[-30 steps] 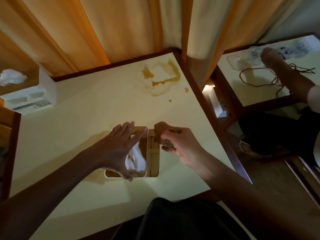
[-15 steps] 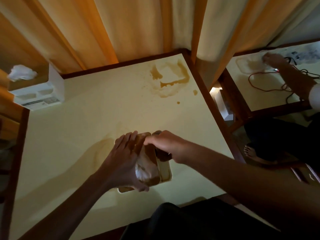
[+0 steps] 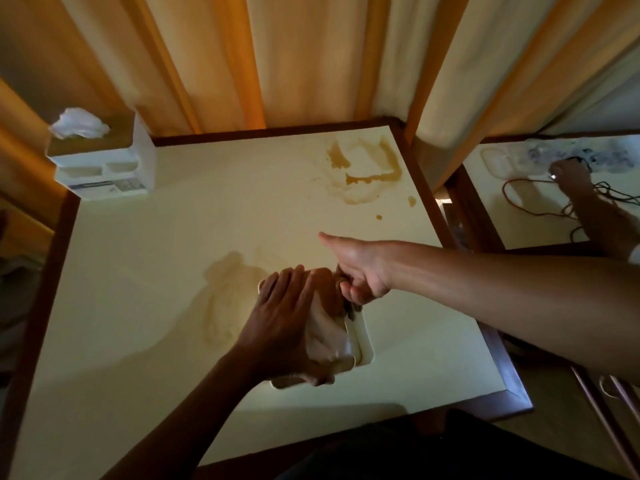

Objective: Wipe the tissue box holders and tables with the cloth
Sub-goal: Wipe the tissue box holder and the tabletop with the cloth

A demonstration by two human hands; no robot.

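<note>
Head view. The tissue box holder (image 3: 360, 336), the landmark here, stands on the cream table (image 3: 173, 237) towards its near edge. The left hand (image 3: 287, 320) lies across the holder's top with straight fingers, apparently to steady it; whether the thumb hooks its near side cannot be told. The right hand (image 3: 360, 275), at the holder's far end, has its fingers curled around a brown cloth (image 3: 334, 289) pressed onto the holder, thumb extended away, presumably to rub that end. Beyond the holder and to its right, a brown spill (image 3: 367, 174) remains on the table, so the tabletop looks unwiped. A second holder (image 3: 104, 164) with a tissue (image 3: 78, 123) stands far to the left, at the table's back corner.
</note>
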